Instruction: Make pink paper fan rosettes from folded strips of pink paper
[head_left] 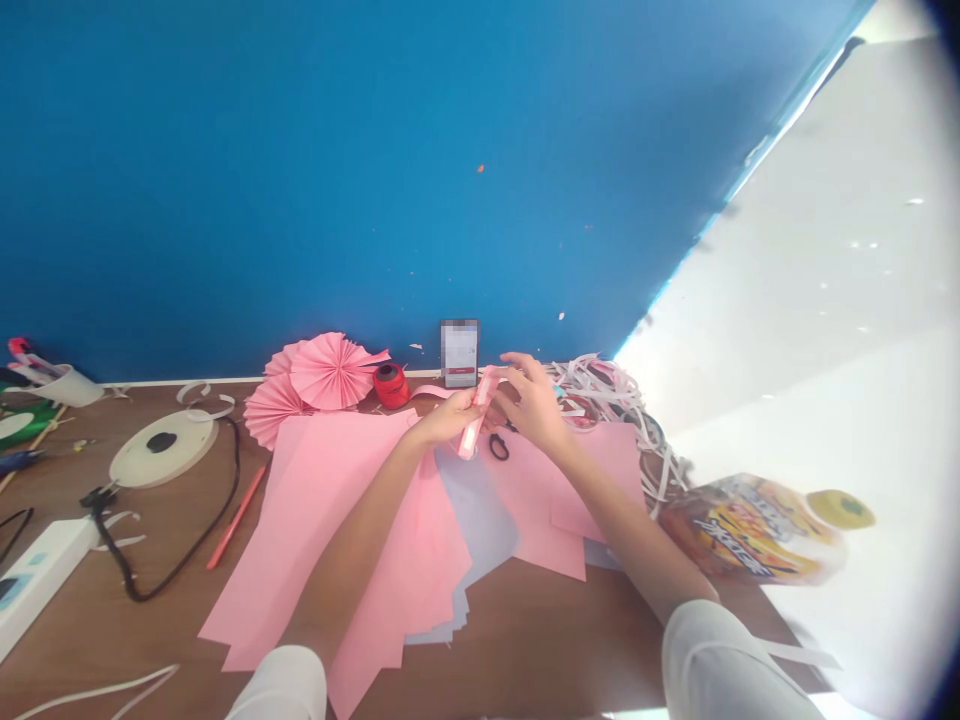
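My left hand point(448, 418) is closed around a narrow folded strip of pink paper point(470, 438), held tilted above the table. A pale patch shows along the strip's face. At its upper right side is my right hand point(536, 405), fingers apart and partly bent; whether the fingertips touch the strip is hard to tell. Just below the hands lie scissors point(499, 447), with one dark handle loop showing. Overlapping pink paper sheets point(322, 510) spread under my left forearm, and more pink sheets point(544, 500) lie to the right over bluish-grey paper point(480, 510).
Pink pleated paper rosettes point(337, 372), a red spool point(391, 386) and a phone point(460, 353) stand along the blue wall. Paper shreds point(600, 380) and a bottle point(757, 530) are on the right. Leftward are a round white device point(161, 450), a red pen point(237, 518) and a power strip point(45, 575).
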